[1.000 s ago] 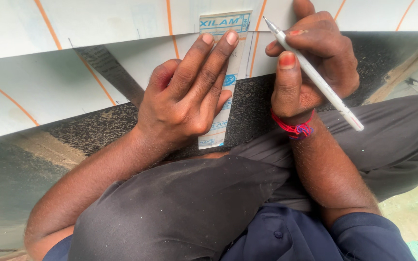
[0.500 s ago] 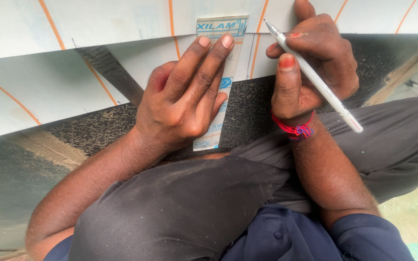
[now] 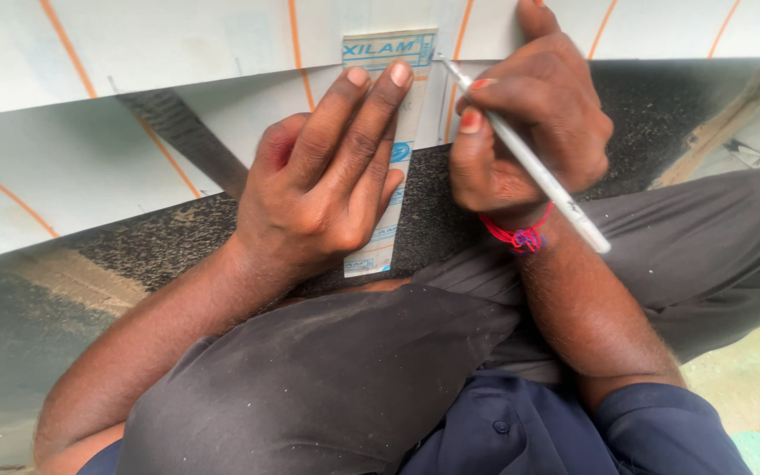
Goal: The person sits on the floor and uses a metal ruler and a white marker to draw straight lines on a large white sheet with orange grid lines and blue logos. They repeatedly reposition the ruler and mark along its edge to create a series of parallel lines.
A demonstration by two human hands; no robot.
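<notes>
I see my left hand (image 3: 327, 189) pressed flat, fingers spread forward, pinning a narrow printed laminate strip (image 3: 390, 149) against the white sheets; it grasps nothing, it only bears down. The strip runs from near my lap to the far side, its far end lying on the upper white laminate sheet (image 3: 178, 44) with thin orange lines, its near end over the dark speckled board (image 3: 160, 242) beneath. My right hand (image 3: 529, 132) is clenched around a slim white pen (image 3: 534, 167), held slantwise, with the tip touching the sheet just beside the right edge of the strip at its far end. A red thread bracelet (image 3: 516, 233) sits on that wrist. A lower white sheet (image 3: 54, 185) lies to the left, overlapped by the upper one. My dark grey trousers (image 3: 336, 378) fill the near part of the view, with a navy shirt (image 3: 529, 431) at the near right.
</notes>
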